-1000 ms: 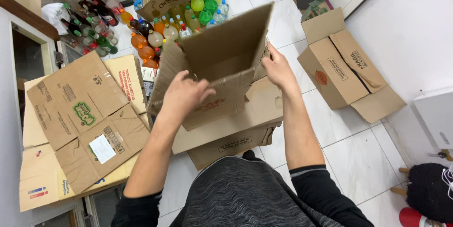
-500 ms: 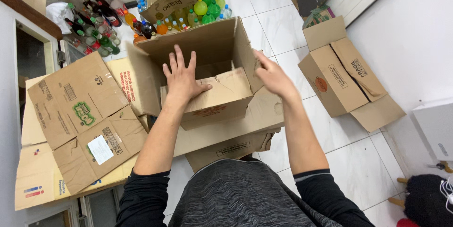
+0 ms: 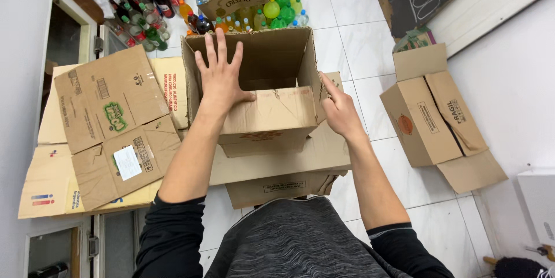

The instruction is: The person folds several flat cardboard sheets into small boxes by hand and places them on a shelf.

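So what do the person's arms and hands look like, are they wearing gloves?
No gloves. Both hands, the left hand and the right hand, are bare, with no rings or watch that I can see. The black sleeves are pushed up to about the elbows, so the forearms are bare.

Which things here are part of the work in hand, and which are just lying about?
In hand: open cardboard box; left hand flat on its flap; right hand at its side.
Lying about: flattened cartons; bottles; box by the wall.
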